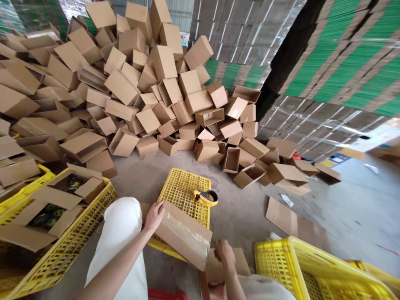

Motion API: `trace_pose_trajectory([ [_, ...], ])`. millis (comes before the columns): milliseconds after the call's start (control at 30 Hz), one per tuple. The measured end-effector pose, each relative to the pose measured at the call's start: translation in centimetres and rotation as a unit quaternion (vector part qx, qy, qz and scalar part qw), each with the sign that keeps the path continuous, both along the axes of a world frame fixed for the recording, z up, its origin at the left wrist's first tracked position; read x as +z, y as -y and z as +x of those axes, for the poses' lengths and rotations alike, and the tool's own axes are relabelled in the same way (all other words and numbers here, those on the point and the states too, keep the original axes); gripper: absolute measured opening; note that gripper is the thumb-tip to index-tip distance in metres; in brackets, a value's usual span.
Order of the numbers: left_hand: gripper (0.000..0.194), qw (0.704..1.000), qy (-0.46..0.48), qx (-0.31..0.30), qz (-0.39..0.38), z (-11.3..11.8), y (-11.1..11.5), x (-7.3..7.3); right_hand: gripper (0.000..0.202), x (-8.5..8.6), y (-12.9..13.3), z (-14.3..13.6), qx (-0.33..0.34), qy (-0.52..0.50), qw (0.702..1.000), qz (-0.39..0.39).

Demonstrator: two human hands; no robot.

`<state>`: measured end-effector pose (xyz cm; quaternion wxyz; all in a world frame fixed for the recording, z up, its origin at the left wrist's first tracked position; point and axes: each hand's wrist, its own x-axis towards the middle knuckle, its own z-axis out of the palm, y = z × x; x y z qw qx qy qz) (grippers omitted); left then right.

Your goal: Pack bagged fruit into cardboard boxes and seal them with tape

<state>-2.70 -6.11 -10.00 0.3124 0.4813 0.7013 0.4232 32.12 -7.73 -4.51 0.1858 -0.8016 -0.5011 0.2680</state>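
A cardboard box lies tilted across an upturned yellow crate, a band of clear tape along its upper face. My left hand grips the box's far left edge, thumb on top. Close to the box's lower right corner, my right hand is closed, over open cardboard flaps; whatever its fingers hold is hidden. Whether those flaps belong to the same box I cannot tell. On the crate, just beyond the box, rests a yellow and black tape dispenser.
Empty cardboard boxes form a large heap ahead. At left, a yellow crate holds open cartons with green produce. Another yellow crate stands at right. Flattened cardboard lies on the floor. Tall wrapped stacks rise behind.
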Motion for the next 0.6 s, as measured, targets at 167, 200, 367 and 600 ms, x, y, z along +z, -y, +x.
trace_pose_trajectory([
  [167,0.038,0.997,0.069,0.015,-0.016,-0.3,-0.2,0.2,0.028,2.0,-1.8,-1.0,0.125,-0.082,0.983,0.111],
  [200,0.039,0.996,0.088,0.02,-0.022,-0.5,-0.3,0.1,0.032,1.8,-1.2,-1.8,0.166,-0.108,0.97,0.141],
  [367,0.057,0.982,0.166,0.061,-0.07,-2.5,-0.2,-0.1,0.046,-1.8,3.0,-5.4,0.252,-0.084,0.927,0.264],
  [600,0.051,0.985,0.164,0.002,-0.062,-2.2,0.7,1.2,0.048,-3.6,3.7,-5.9,0.241,-0.06,0.925,0.288],
])
